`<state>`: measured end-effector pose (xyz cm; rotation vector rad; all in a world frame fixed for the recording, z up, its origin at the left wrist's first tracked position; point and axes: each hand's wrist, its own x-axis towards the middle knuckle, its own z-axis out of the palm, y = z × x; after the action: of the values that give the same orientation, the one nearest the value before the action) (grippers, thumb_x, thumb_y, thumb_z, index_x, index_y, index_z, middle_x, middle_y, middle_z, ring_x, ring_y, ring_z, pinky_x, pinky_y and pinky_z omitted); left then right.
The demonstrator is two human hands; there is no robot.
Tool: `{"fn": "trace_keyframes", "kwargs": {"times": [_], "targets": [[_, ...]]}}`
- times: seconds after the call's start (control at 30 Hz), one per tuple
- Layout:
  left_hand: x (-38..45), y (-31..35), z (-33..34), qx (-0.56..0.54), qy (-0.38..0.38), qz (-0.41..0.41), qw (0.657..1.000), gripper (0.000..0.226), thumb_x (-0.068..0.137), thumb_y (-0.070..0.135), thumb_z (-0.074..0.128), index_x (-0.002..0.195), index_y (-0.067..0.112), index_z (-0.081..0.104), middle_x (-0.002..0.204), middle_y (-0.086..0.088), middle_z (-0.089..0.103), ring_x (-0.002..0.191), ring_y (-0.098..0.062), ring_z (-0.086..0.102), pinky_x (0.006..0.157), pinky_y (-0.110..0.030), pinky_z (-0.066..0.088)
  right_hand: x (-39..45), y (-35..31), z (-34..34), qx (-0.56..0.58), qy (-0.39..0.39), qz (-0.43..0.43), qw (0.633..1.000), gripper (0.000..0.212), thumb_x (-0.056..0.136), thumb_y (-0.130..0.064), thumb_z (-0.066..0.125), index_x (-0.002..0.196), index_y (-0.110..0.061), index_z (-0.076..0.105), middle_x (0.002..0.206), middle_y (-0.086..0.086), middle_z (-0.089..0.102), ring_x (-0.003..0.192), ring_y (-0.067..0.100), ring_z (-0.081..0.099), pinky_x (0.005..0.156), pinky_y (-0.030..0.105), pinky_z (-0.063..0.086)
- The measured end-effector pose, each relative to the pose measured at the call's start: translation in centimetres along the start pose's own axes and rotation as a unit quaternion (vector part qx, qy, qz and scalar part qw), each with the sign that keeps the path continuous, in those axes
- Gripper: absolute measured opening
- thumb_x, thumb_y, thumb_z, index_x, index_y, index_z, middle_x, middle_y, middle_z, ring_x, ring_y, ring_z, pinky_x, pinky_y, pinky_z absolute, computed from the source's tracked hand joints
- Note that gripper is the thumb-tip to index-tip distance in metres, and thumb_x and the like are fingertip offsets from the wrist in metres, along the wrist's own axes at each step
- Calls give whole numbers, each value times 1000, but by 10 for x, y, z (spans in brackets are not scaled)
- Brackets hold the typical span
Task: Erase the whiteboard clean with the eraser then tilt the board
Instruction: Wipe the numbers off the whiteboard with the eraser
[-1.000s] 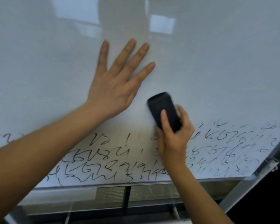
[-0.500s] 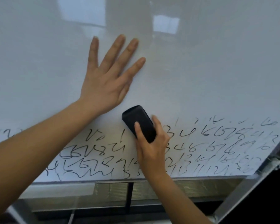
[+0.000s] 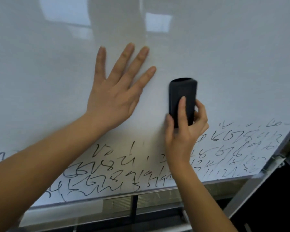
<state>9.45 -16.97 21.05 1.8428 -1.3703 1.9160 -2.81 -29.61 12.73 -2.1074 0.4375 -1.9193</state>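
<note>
Gripping the black eraser with our right hand, we curl thumb and fingers around its lower half and keep it flat against the whiteboard. Our left hand, to the left of the grip, lies with spread, straight fingers on the clean surface. Below the grip, black scribbles fill the bottom band. The eraser's edge looks blurred, perhaps from movement.

The right hand swept the eraser rightward and upward.
</note>
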Motion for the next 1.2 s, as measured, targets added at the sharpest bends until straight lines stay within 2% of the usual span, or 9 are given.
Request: {"fn": "trace_keyframes", "kwargs": {"times": [0.3,0.43,0.53,0.67,0.73,0.83,0.97,1.1,1.2], "targets": [[-1,-1,0,-8,-6,12,1000,47,102,17,44,149,13,40,153,-19,34,140,-43,33,104,-73,22,-51,-5,6,-18,-87,-79,993,52,90,-11,64,135,-25,42,140,26,34,109,41,44,92,26,32],[-1,-2,0,-18,-2,14,1000,47,101,16,45,148,12,41,154,-19,33,141,-43,30,105,-73,20,-15,40,-14,-44,-21,-30,998,49,92,-16,57,139,-20,44,139,27,33,112,41,39,97,32,34],[-1,-1,1,-31,4,5,1000,48,99,14,47,147,12,43,154,-19,33,141,-42,31,104,-74,18,17,79,-34,-38,76,69,994,48,91,-6,58,138,-6,46,134,31,34,112,46,42,97,52,41],[6,16,3,-41,0,-19,999,51,95,12,52,145,15,46,153,-22,33,141,-41,31,102,-78,11,23,95,-41,-37,106,113,987,47,94,-6,56,140,-6,44,138,27,31,116,42,41,97,50,43],[17,31,8,-37,0,-7,999,52,93,11,53,145,15,47,152,-21,35,141,-39,33,101,-78,10,10,86,-30,-32,80,77,993,48,93,-7,58,140,-9,45,142,17,30,119,39,41,98,46,44],[41,53,16,-23,7,-5,1000,50,96,10,51,145,16,46,151,-20,38,139,-40,35,99,-79,13,-20,58,-13,-6,31,49,998,39,93,-23,61,131,-25,52,134,-21,44,117,7,49,96,26,47],[69,83,26,-17,19,-34,999,46,98,8,48,143,16,47,149,-16,41,138,-40,37,98,-80,15,-40,57,-18,27,-58,-60,996,56,91,-11,62,138,-32,40,142,16,33,113,34,39,96,15,29],[70,87,32,-14,14,-32,999,48,99,12,48,146,15,43,151,-16,39,138,-41,36,98,-81,16,-12,106,-41,11,-26,-35,999,48,92,-15,59,136,-24,42,141,17,30,116,30,34,102,14,23],[69,85,35,1,17,-42,999,51,97,12,49,147,15,42,151,-18,38,138,-42,36,98,-80,15,17,145,-63,-7,4,-2,1000,50,91,-9,62,137,-18,45,139,25,33,115,31,34,99,23,30]]}}
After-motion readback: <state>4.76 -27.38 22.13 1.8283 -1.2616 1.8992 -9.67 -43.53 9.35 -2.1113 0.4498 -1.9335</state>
